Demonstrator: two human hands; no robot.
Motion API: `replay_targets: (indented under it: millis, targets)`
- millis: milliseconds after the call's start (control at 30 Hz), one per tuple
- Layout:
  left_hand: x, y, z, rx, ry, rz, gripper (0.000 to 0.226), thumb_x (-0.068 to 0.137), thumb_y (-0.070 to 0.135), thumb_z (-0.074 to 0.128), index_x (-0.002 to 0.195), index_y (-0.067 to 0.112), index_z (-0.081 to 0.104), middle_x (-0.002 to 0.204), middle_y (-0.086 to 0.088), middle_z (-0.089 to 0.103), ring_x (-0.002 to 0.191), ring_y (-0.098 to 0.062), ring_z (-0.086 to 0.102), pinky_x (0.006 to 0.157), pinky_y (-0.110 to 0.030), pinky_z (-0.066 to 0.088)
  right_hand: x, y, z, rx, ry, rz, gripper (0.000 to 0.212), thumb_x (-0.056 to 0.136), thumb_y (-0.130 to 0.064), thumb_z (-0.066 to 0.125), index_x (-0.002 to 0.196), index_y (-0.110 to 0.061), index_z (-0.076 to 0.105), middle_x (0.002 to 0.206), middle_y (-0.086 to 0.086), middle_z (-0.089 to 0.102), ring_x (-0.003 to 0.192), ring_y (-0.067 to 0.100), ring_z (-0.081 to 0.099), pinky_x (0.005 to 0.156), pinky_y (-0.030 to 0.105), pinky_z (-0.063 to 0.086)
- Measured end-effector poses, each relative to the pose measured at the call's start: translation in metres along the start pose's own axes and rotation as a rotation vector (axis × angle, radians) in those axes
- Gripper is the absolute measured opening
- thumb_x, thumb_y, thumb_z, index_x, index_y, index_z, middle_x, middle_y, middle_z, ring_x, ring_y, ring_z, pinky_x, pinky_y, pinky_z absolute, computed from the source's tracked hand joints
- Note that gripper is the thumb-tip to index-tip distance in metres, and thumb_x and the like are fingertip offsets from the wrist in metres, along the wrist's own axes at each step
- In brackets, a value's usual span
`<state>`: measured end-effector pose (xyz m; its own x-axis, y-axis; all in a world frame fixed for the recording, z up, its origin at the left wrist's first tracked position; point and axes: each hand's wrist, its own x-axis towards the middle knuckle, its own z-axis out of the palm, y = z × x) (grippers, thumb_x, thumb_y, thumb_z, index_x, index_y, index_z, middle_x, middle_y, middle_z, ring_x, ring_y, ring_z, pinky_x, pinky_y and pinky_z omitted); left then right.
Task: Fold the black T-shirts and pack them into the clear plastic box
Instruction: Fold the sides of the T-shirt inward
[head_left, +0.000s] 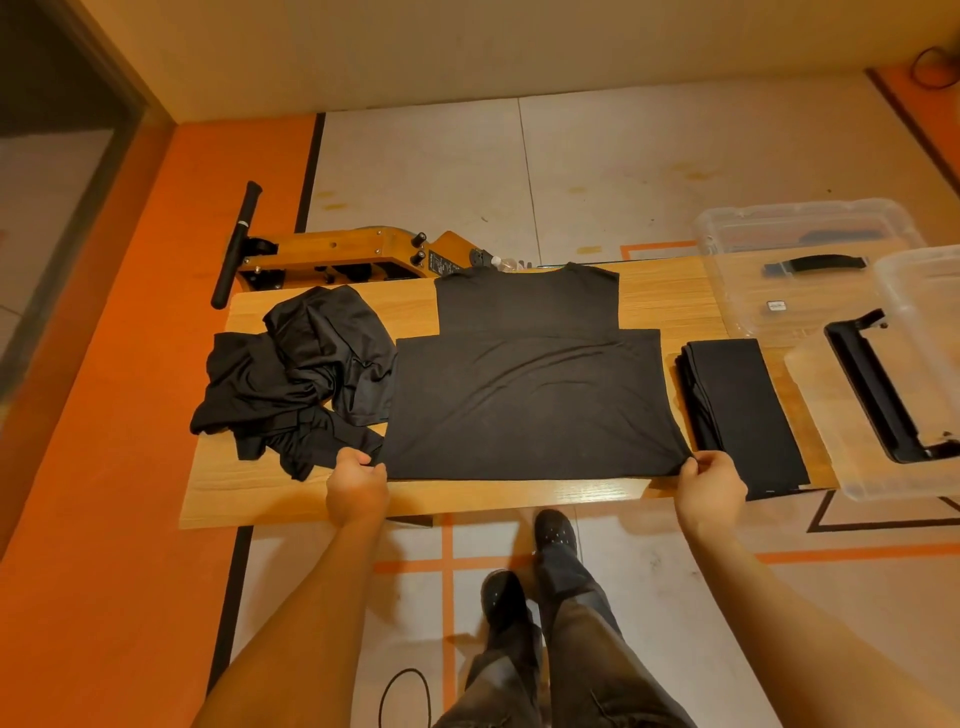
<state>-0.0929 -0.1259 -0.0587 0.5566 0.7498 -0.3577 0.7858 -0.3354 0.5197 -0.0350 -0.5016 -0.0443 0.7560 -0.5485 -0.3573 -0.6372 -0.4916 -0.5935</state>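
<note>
A black T-shirt, soft and faintly creased, is spread flat mid-table, its sleeves tucked in. Its near hem corners are pinched by the left hand and right hand. A crumpled pile lies left, a folded rectangle right, beside the clear plastic box.

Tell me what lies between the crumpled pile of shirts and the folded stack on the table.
In the head view, the spread T-shirt lies flat between the crumpled pile and the folded stack. The left hand and right hand each pinch a near corner of it.
</note>
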Motion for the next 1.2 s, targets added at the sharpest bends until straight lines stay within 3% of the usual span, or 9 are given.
replay_targets:
  millis: [133, 400, 567, 667, 800, 933, 1200]
  targets:
    - [-0.005, -0.010, -0.003, -0.007, -0.022, -0.036, 0.011, 0.089, 0.009, 0.061, 0.094, 0.008, 0.051, 0.086, -0.012, 0.056, 0.080, -0.031, 0.053, 0.067, -0.033, 0.040, -0.009, 0.014, -0.004, -0.002, 0.013, 0.013, 0.024, 0.102, -0.010, 0.047, 0.120, 0.002, 0.057, 0.112, 0.025, 0.063, 0.104, 0.040, 0.061, 0.090, 0.046, 0.050]
    - [-0.020, -0.027, -0.003, 0.035, -0.063, -0.048, 0.013, 0.086, 0.007, 0.059, 0.098, 0.006, 0.053, 0.083, -0.011, 0.056, 0.079, -0.031, 0.055, 0.063, -0.031, 0.039, -0.019, 0.033, -0.005, -0.024, 0.044, 0.047, 0.025, 0.102, -0.011, 0.046, 0.119, 0.003, 0.057, 0.109, 0.027, 0.064, 0.102, 0.043, 0.061, 0.089, 0.049, 0.050]
    - [-0.021, -0.027, -0.002, 0.110, -0.101, -0.035, 0.021, 0.089, 0.016, 0.062, 0.106, 0.006, 0.055, 0.093, -0.013, 0.060, 0.086, -0.030, 0.057, 0.065, -0.032, 0.040, -0.021, 0.032, -0.003, -0.058, 0.033, 0.011, 0.024, 0.102, -0.014, 0.048, 0.117, 0.001, 0.059, 0.104, 0.022, 0.064, 0.096, 0.039, 0.062, 0.085, 0.046, 0.051]
    - [-0.011, -0.019, 0.000, 0.181, -0.098, 0.047, 0.029, 0.090, 0.024, 0.065, 0.111, 0.006, 0.057, 0.109, -0.015, 0.061, 0.096, -0.033, 0.059, 0.070, -0.034, 0.043, -0.020, 0.028, -0.001, -0.128, 0.062, -0.083, 0.024, 0.102, -0.018, 0.048, 0.111, -0.002, 0.062, 0.097, 0.016, 0.065, 0.083, 0.029, 0.060, 0.077, 0.041, 0.052]
    - [0.005, 0.005, -0.004, 0.227, -0.068, 0.153, 0.029, 0.092, 0.027, 0.063, 0.114, 0.009, 0.057, 0.117, -0.013, 0.056, 0.101, -0.033, 0.057, 0.076, -0.038, 0.046, -0.013, 0.011, 0.003, -0.161, 0.101, -0.230, 0.026, 0.101, -0.020, 0.049, 0.115, -0.004, 0.063, 0.108, 0.015, 0.064, 0.095, 0.030, 0.062, 0.082, 0.040, 0.053]
    - [0.022, 0.036, -0.008, 0.239, -0.033, 0.308, 0.021, 0.095, 0.026, 0.058, 0.110, 0.012, 0.059, 0.112, -0.010, 0.058, 0.099, -0.031, 0.057, 0.083, -0.046, 0.048, -0.001, -0.022, 0.008, -0.144, 0.086, -0.391, 0.025, 0.100, -0.019, 0.051, 0.119, -0.007, 0.062, 0.110, 0.012, 0.063, 0.100, 0.029, 0.062, 0.084, 0.038, 0.050]
    - [0.046, 0.103, 0.005, 0.388, -0.037, 0.548, 0.029, 0.098, 0.031, 0.051, 0.121, 0.015, 0.058, 0.123, -0.007, 0.058, 0.116, -0.028, 0.051, 0.093, -0.043, 0.040, 0.025, -0.085, 0.033, -0.265, -0.043, -0.672, 0.034, 0.099, -0.020, 0.052, 0.129, -0.005, 0.058, 0.126, 0.014, 0.061, 0.119, 0.030, 0.056, 0.100, 0.042, 0.043]
